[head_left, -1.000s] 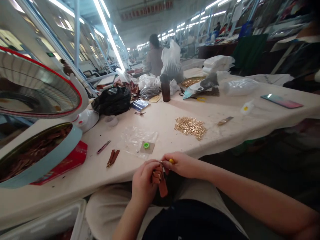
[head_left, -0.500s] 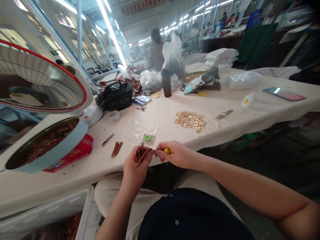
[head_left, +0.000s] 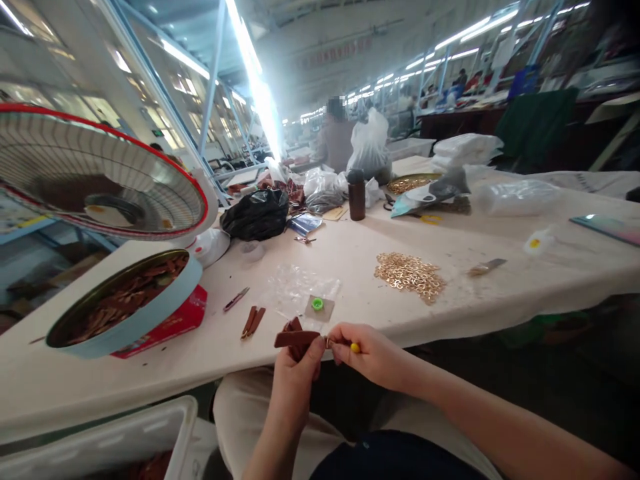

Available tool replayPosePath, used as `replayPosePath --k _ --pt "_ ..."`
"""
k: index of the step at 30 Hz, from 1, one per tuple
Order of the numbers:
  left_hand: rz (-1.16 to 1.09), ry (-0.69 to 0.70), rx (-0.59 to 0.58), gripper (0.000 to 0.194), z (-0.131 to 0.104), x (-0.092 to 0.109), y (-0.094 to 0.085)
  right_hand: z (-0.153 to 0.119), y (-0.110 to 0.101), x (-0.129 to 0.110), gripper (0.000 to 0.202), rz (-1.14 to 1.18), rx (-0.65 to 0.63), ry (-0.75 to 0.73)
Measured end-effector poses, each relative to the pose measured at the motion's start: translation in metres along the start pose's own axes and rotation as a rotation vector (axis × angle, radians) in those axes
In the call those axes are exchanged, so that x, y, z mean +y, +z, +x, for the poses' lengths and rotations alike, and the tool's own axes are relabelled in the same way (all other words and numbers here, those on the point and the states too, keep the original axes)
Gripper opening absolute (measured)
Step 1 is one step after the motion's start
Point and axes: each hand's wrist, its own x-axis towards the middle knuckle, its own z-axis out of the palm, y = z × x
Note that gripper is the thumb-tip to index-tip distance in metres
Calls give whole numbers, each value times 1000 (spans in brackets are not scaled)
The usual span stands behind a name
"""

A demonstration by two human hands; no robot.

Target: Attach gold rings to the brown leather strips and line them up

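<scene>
Several brown leather strips point(head_left: 296, 339) are gripped in my left hand point(head_left: 294, 379), one lying flat across the top and pointing left. My right hand point(head_left: 375, 357) is closed in a pinch right beside it, at the strip's right end. A yellow-tipped handle point(head_left: 355, 347) sticks out of the right fist; the rest of that tool is hidden by the fingers. Between the two hands shows a small gold-coloured ring point(head_left: 328, 343). Just beyond them a green round cap point(head_left: 317, 304) sits on a small square card point(head_left: 325, 310). Two more leather strips with gold ends point(head_left: 253, 321) lie to the left.
A pile of gold rings point(head_left: 409, 275) lies at centre right, near a brush point(head_left: 486, 267). Thread snips point(head_left: 236, 299) rest left of the strips. A round tin point(head_left: 135, 327) of leather pieces stands below a fan point(head_left: 100, 180). Further back are a dark bottle point(head_left: 357, 197) and a black bag point(head_left: 256, 215).
The view has tilted, so everything sits lower and further right. In my left hand the top strip has swung up to lie level across the others. Both hands stay together.
</scene>
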Motion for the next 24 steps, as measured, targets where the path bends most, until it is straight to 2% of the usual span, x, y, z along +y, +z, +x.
replayPosePath --k 8,14,18,21,24 --pt "-53 -121 98 31 17 -28 -10 18 12 37 20 -32 -13 93" --pt "16 -159 107 29 26 -43 -11 21 10 48 23 -2 30 129" --pt "44 -148 87 25 26 -50 -6 17 5 52 30 70 19 174" --pt "69 -110 91 21 26 -50 3 17 6 57 27 29 112 174" --pt "36 -156 107 22 27 -48 12 17 7 61 28 -26 192 163"
